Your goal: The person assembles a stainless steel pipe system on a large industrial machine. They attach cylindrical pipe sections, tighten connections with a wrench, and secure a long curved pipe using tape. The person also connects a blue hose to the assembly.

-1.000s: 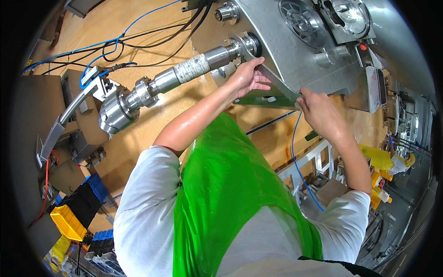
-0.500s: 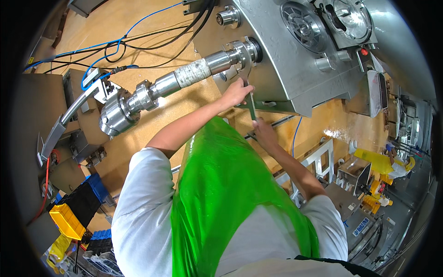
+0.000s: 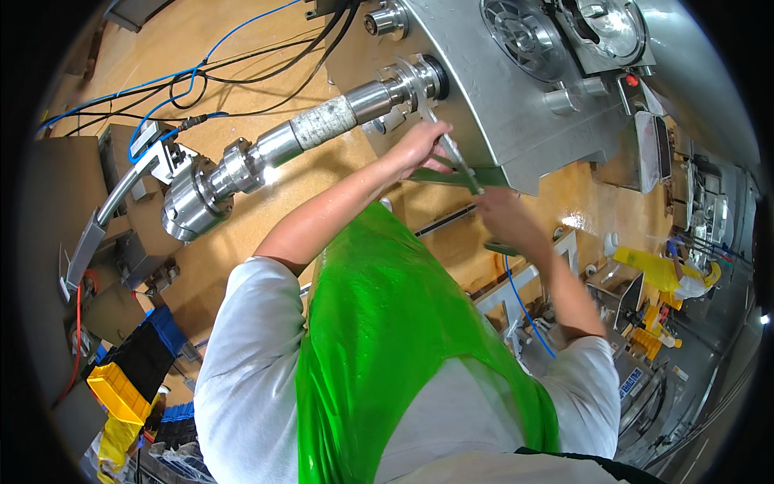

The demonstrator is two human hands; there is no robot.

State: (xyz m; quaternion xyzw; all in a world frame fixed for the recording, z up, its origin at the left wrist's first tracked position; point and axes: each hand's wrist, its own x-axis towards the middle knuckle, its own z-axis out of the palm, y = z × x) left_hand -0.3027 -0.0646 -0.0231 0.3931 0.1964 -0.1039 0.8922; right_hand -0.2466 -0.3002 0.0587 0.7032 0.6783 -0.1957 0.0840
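A long metal wrench [image 3: 461, 161] slants down and right from the ring fitting [image 3: 419, 78] where a steel pipe meets the machine. My left hand [image 3: 421, 147] is closed around its upper handle, just below the fitting. At the handle's lower end is my right hand [image 3: 509, 219], smeared by motion but wrapped on it. A dark end piece [image 3: 500, 248] shows under that hand; whether it belongs to the wrench is unclear. The pipe [image 3: 322, 125], with a worn whitish band, runs left to a rounded steel valve body [image 3: 193, 202].
The steel machine housing [image 3: 476, 121] stands ahead, with a round grille [image 3: 524, 40] on top. Blue and black hoses [image 3: 193, 81] cross the wet tan floor at left. Yellow crate [image 3: 119, 393] sits lower left. At right are a white frame [image 3: 516, 282] and a person in a yellow apron [image 3: 649, 268].
My right hand has swung right and slightly up with the wrench's lower end, tilting the handle outward. My left hand stays near the fitting. The whole view has shifted slightly.
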